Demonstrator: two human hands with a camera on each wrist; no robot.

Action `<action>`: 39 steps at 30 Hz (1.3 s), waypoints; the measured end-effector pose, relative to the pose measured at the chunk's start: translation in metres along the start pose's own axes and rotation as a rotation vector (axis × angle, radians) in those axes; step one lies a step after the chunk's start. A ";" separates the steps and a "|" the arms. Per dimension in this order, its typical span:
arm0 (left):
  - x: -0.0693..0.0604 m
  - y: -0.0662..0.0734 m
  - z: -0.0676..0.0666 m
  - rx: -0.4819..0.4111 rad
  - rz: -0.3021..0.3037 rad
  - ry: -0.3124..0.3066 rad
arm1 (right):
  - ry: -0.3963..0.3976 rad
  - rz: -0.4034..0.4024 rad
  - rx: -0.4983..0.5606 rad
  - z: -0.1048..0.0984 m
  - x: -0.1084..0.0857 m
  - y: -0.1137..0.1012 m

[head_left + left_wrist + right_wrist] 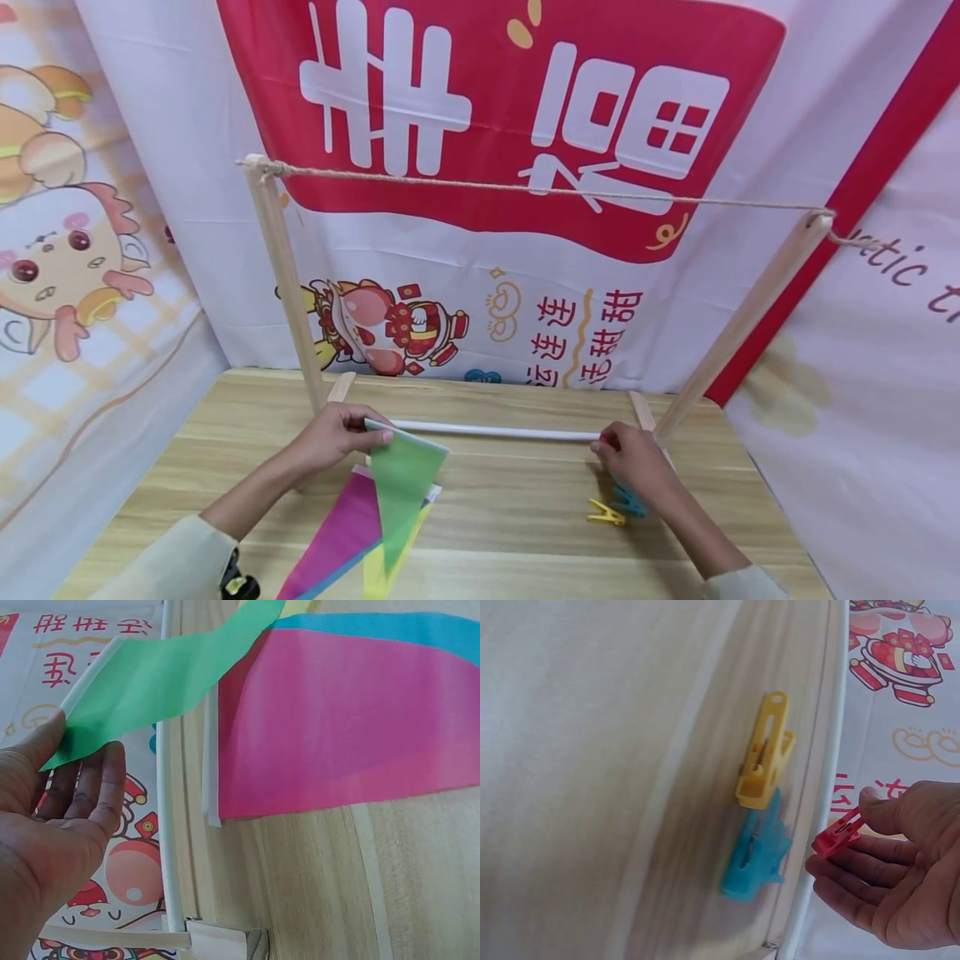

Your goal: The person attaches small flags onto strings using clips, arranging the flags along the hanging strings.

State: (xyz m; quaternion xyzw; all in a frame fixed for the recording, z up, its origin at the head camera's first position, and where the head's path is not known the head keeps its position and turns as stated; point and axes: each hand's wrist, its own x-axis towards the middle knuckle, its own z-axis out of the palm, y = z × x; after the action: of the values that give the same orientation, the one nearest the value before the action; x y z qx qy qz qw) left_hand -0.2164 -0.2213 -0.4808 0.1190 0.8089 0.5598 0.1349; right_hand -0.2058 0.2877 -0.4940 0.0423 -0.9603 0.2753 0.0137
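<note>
My left hand [337,437] pinches a green triangular pennant [407,471] by a corner of its white top edge, and the point hangs down. Under it on the table lie a magenta pennant [337,727], a blue pennant [390,630] and a yellow pennant [420,521], partly overlapping. Between thumb and fingers, my right hand [639,460] holds a small red clothespin [836,837], mostly covered in the head view. Below that hand, a yellow clothespin [604,513] and a blue clothespin [628,502] rest on the wood.
A twine line [480,185] stretches between a left wooden post [279,267] and a right wooden post [750,321], above both hands. A white rod [495,431] runs low between the posts. Printed cloth [465,242] hangs behind the wooden table [510,550].
</note>
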 end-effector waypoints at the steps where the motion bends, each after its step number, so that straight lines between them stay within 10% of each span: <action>1: 0.000 0.000 0.000 -0.005 -0.002 0.008 | -0.004 -0.012 0.004 -0.001 0.001 0.000; 39: 0.006 0.037 -0.004 -0.273 0.088 0.228 | 0.009 -0.066 -0.027 -0.027 0.014 -0.021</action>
State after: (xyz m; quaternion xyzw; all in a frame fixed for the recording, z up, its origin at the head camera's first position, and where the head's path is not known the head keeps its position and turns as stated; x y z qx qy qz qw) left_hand -0.2222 -0.2099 -0.4455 0.0707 0.7295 0.6795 0.0326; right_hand -0.2179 0.2832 -0.4590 0.0725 -0.9620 0.2619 0.0276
